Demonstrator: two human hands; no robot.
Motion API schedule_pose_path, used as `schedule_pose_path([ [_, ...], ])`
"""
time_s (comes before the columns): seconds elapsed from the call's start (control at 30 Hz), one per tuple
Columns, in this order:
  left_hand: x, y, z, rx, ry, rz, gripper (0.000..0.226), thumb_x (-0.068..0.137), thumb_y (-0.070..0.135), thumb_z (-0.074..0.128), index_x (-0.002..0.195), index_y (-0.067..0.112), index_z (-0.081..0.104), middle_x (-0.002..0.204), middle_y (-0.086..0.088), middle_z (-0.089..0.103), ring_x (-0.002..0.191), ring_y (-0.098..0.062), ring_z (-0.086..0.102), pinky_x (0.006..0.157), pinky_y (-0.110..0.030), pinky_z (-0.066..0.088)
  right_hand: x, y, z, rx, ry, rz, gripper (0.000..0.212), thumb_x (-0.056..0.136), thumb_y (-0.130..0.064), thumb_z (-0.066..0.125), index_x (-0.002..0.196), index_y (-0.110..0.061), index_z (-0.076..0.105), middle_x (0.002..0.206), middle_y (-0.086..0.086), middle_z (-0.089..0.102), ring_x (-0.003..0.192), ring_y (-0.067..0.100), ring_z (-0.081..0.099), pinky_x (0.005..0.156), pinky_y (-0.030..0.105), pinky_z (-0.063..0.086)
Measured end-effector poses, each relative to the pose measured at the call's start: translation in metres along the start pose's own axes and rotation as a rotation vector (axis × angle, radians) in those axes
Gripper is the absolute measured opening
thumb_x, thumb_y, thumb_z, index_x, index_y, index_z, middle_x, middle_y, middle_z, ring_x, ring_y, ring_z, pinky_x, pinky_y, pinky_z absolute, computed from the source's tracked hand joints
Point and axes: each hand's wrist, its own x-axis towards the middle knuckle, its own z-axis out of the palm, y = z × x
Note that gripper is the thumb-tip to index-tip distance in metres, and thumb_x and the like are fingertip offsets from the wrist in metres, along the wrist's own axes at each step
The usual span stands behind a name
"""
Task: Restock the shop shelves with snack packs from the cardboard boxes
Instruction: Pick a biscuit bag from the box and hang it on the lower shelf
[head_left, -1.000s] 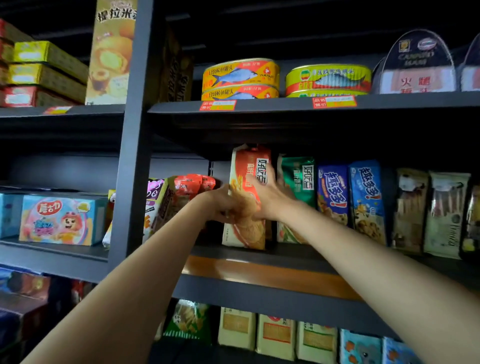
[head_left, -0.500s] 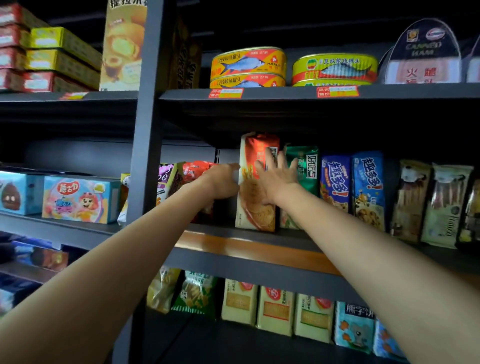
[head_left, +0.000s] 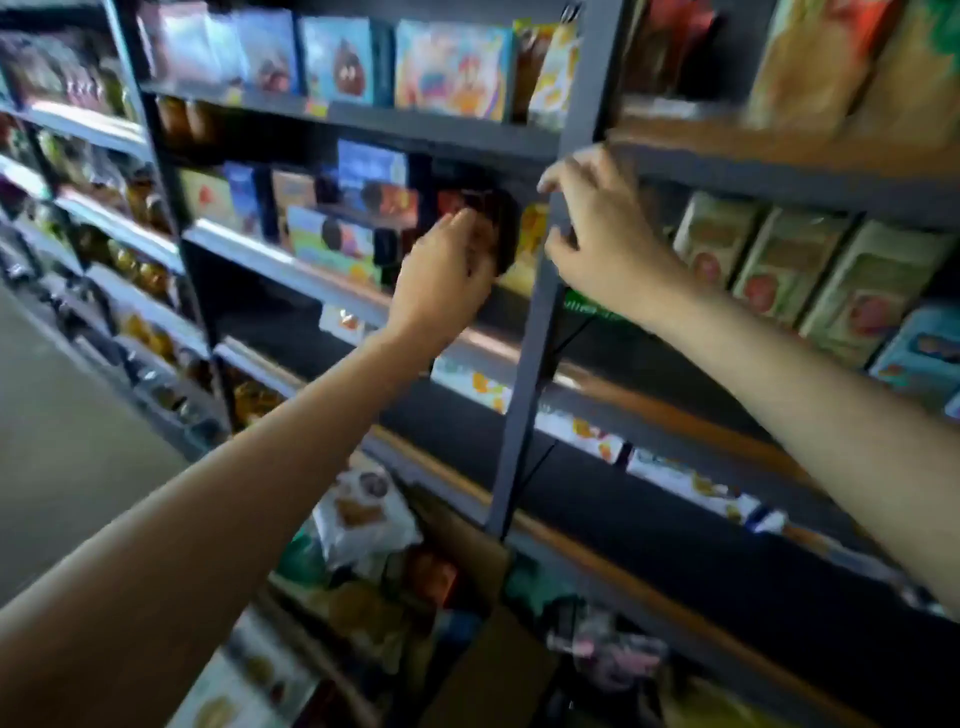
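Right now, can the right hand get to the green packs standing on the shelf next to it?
Probably yes. The right hand is open by the grey shelf post, holding nothing, and the green packs stand at the shelf's open front just to its right, with nothing in between.

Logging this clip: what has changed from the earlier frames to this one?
Both hands have let go of the orange biscuit pack and pulled back, and the view has swung down and left. The left hand and right hand now hang empty beside the shelf post. The arms remain outstretched.

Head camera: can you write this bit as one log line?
left hand: open, by shelf | right hand: open, at post | box: below, holds packs | blurred
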Motion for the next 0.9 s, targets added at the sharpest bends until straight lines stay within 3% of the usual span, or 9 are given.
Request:
schedule_pose_path([
  [0.07,-0.066,-0.060,0.002,0.123,-0.212,-0.304,0.026,0.089,0.010,0.046,0.110,0.005,0.059,0.106,-0.018,0.064,0.099,-0.035,0.059,0.078,-0.036,0.043,-0.045,-0.032,0.071,0.100,-0.312,0.028,0.036,0.084,-0.013,0.053,0.119,-0.008,0.048,0.128,0.014,0.038,0.119,0.035,0.036,0.097,0.045,0.035],
  [0.17,-0.157,-0.127,-0.004,0.262,-0.451,-0.593,0.025,0.092,0.016,0.046,0.110,0.009,0.060,0.111,-0.015,0.064,0.102,-0.033,0.059,0.074,-0.031,0.041,-0.110,-0.068,0.164,0.161,-0.727,0.066,0.039,0.088,-0.024,0.054,0.124,-0.013,0.044,0.130,0.011,0.035,0.121,0.033,0.034,0.098,0.042,0.036],
  [0.27,-0.214,-0.172,-0.017,0.311,-0.518,-0.788,0.022,0.089,0.016,0.052,0.107,0.008,0.062,0.109,-0.013,0.066,0.103,-0.034,0.059,0.077,-0.033,0.043,-0.143,-0.085,0.230,0.202,-1.002,0.101,0.041,0.092,-0.031,0.051,0.127,-0.012,0.041,0.134,0.011,0.034,0.123,0.033,0.035,0.096,0.042,0.038],
  [0.33,-0.229,-0.193,-0.023,0.309,-0.533,-0.877,0.022,0.087,0.014,0.054,0.106,0.006,0.062,0.111,-0.015,0.066,0.105,-0.034,0.058,0.083,-0.035,0.044,-0.149,-0.085,0.265,0.284,-1.101,0.206,0.046,0.094,-0.034,0.051,0.131,-0.009,0.038,0.138,0.014,0.033,0.124,0.032,0.038,0.096,0.039,0.039],
  [0.43,-0.234,-0.214,-0.020,0.329,-0.526,-0.972,0.028,0.085,0.012,0.053,0.111,0.007,0.062,0.112,-0.015,0.065,0.105,-0.034,0.058,0.086,-0.036,0.045,-0.152,-0.079,0.315,0.417,-1.147,0.460,0.063,0.094,-0.040,0.049,0.140,-0.003,0.030,0.145,0.016,0.032,0.129,0.030,0.038,0.100,0.038,0.038],
  [0.5,-0.237,-0.225,-0.013,0.343,-0.532,-1.006,0.028,0.087,0.014,0.053,0.113,0.008,0.060,0.113,-0.015,0.064,0.106,-0.033,0.057,0.086,-0.034,0.044,-0.156,-0.076,0.344,0.518,-1.176,0.659,0.076,0.093,-0.045,0.049,0.147,-0.002,0.017,0.153,0.015,0.022,0.138,0.030,0.029,0.108,0.040,0.033],
  [0.63,-0.248,-0.244,-0.002,0.358,-0.563,-1.054,0.028,0.088,0.015,0.051,0.114,0.010,0.058,0.113,-0.013,0.065,0.106,-0.031,0.058,0.086,-0.031,0.044,-0.167,-0.077,0.390,0.695,-1.162,1.009,0.085,0.091,-0.046,0.052,0.149,-0.003,0.007,0.155,0.016,0.014,0.141,0.032,0.022,0.111,0.041,0.025],
  [0.77,-0.253,-0.255,0.006,0.371,-0.590,-1.073,0.029,0.090,0.015,0.046,0.116,0.011,0.057,0.113,-0.009,0.065,0.104,-0.028,0.059,0.086,-0.032,0.046,-0.177,-0.085,0.415,0.857,-1.141,1.274,0.076,0.091,-0.040,0.057,0.148,-0.007,0.018,0.149,0.014,0.030,0.131,0.032,0.038,0.097,0.039,0.039],
  [0.9,-0.256,-0.254,0.014,0.338,-0.612,-1.086,0.028,0.090,0.013,0.047,0.116,0.010,0.056,0.114,-0.008,0.064,0.101,-0.027,0.060,0.084,-0.030,0.047,-0.181,-0.089,0.420,1.043,-1.029,1.485,0.046,0.091,-0.015,0.060,0.133,-0.009,0.044,0.123,0.012,0.052,0.109,0.033,0.052,0.079,0.040,0.048],
])
